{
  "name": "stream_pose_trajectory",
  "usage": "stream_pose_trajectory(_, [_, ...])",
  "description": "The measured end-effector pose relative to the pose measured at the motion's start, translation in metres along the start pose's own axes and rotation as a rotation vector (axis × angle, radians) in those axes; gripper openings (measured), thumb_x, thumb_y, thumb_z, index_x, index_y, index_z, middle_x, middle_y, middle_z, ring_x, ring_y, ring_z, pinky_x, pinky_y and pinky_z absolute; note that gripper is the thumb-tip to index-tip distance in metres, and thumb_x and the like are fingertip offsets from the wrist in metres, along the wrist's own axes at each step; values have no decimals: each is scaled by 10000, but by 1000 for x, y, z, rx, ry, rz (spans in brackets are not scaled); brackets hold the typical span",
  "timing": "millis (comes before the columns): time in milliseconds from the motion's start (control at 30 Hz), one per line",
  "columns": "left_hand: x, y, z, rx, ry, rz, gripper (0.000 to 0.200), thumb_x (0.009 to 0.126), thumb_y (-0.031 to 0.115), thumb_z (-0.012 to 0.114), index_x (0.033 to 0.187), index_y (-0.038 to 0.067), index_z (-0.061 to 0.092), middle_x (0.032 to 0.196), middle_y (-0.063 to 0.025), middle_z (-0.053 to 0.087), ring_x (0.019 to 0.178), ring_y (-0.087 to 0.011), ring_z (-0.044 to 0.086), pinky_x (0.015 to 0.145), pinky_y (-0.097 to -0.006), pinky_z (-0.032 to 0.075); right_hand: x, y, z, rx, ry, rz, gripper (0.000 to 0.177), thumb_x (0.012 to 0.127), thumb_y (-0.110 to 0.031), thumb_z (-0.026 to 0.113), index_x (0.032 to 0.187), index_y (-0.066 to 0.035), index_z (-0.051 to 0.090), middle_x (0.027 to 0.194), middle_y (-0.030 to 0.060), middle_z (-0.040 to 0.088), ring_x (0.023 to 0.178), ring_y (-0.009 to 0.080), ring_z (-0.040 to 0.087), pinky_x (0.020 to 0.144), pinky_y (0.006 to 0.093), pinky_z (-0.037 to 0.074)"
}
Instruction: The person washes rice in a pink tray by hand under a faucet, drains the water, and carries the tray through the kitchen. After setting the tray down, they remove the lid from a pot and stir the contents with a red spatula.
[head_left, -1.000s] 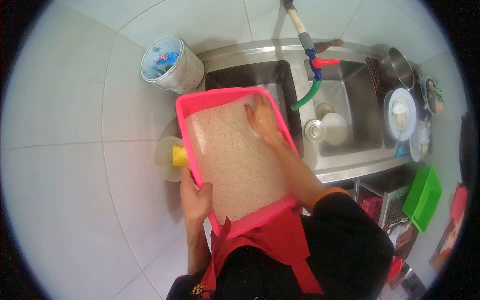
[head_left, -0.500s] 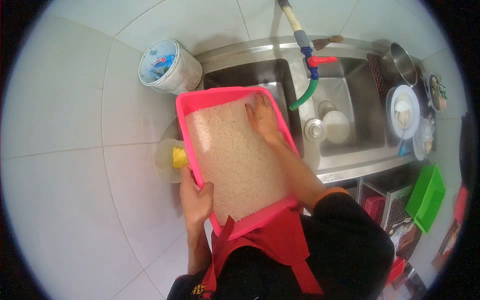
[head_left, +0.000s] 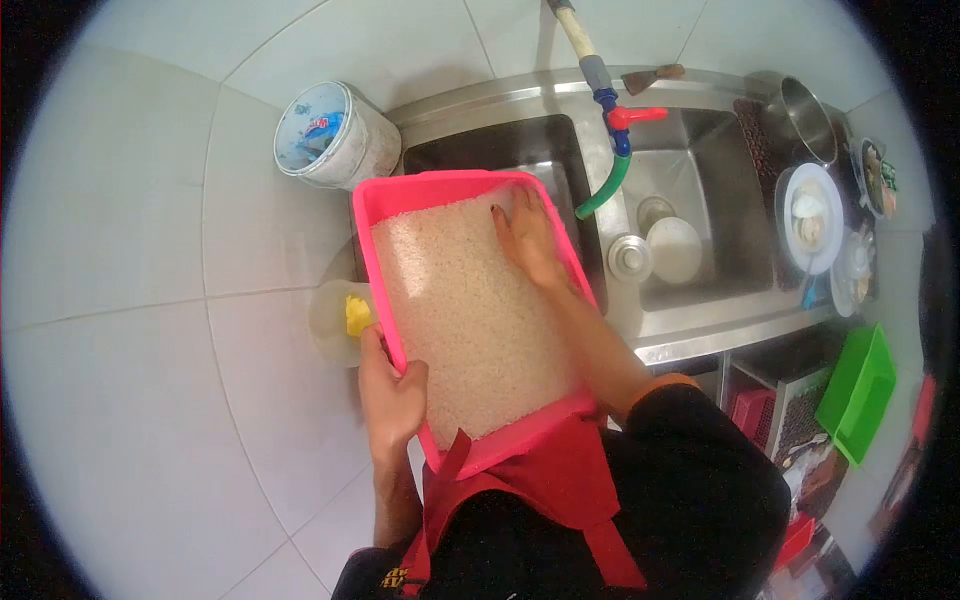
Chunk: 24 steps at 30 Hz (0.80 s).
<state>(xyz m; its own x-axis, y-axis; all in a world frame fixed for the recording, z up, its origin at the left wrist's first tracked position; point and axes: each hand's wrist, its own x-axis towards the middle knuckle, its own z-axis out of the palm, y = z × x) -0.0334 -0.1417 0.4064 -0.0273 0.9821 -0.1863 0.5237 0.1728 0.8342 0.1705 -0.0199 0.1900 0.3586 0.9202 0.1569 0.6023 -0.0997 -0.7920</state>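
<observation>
A pink rectangular basin [head_left: 372, 270] is tilted in front of my body, its far end over the left sink bowl. Pale grains that look like rice [head_left: 470, 320], with a wet sheen at the upper left, fill much of it. My left hand [head_left: 393, 395] grips the basin's left rim, thumb on the inside and fingers around the outer wall. Inside the far right corner, my right hand [head_left: 530, 238] lies flat on the grains with fingers stretched out, its fingertips close to the far wall. The basin's near end rests against my red apron [head_left: 560, 475].
A green hose spout [head_left: 607, 188] with a red valve handle [head_left: 638, 117] hangs between the two sink bowls. A white bucket [head_left: 340, 135] stands at the left. Plates [head_left: 810, 220] and a metal pot [head_left: 806, 120] crowd the right. A green tray [head_left: 857, 395] sits lower right.
Both hands and the basin hold almost the same pose. The view has shifted very slightly; the grains look nearly unchanged.
</observation>
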Motion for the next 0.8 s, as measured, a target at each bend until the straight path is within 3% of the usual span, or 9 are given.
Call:
stream_pose_trajectory(467, [1, 17, 4, 36, -12, -33, 477, 769, -108, 485, 1242, -45, 505, 1125, -149, 622, 1055, -204, 603, 968, -318, 448, -3, 2, -2, -12, 6, 49, 523, 947, -254, 627, 1322, 88, 503, 1348, 314, 526, 1300, 462, 475, 1108, 500, 387])
stream_pose_trajectory(800, [1, -3, -3, -32, -2, -34, 470, 761, -121, 470, 1222, -40, 511, 1091, -130, 606, 1029, -201, 591, 958, -312, 449, -1, -5, -8, -1, -50, 33, 523, 947, -257, 619, 1308, 103, 500, 1327, 332, 525, 1254, 483, 496, 1070, 511, 410])
